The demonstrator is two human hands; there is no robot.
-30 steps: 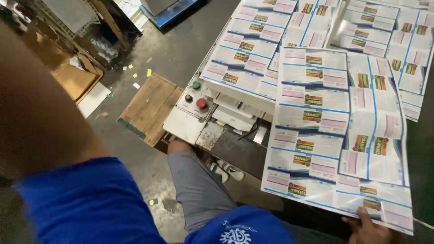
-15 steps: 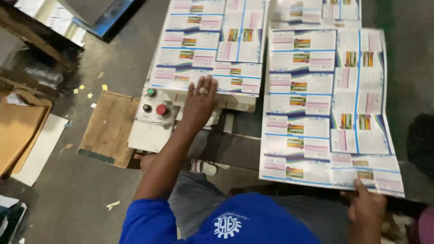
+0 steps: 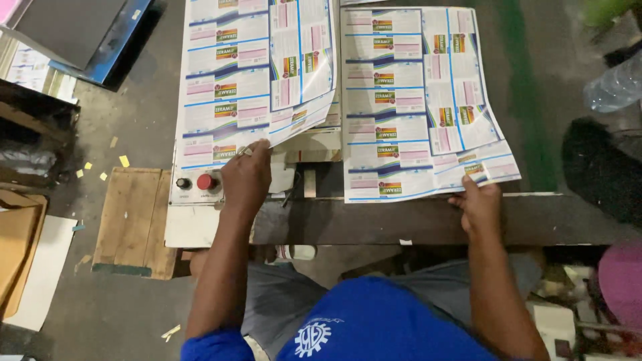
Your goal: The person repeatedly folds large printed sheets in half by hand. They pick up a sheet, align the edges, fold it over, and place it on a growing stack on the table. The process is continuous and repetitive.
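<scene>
Printed paper dominates the view: two large stacks of uncut label sheets lie side by side on a dark work bench. Each right-hand sheet carries rows of white panels with blue bars, pink blocks and small red-green-yellow stripes; its lower right corner fans out past the sheets beneath and reaches the bench's near edge. The left-hand sheet stack shows the same pattern, and one upper sheet lies skewed across it, its lower corner lifted.

Between the stacks runs a narrow gap showing pale machine parts. Below the left stack sits a pale control panel with a red round button and a smaller black knob. Further left, a wooden board lies flat on the grey concrete floor, with open floor around it and small yellow paper scraps scattered nearby. A flattened brown carton rests at the far left edge.

At the bottom edge of the left stack, the left hand has its fingers curled, pinching the sheets near the lifted corner. Fingers of the right hand are bent over the near edge of the right-hand sheet, pressing or gripping it against the bench.
</scene>
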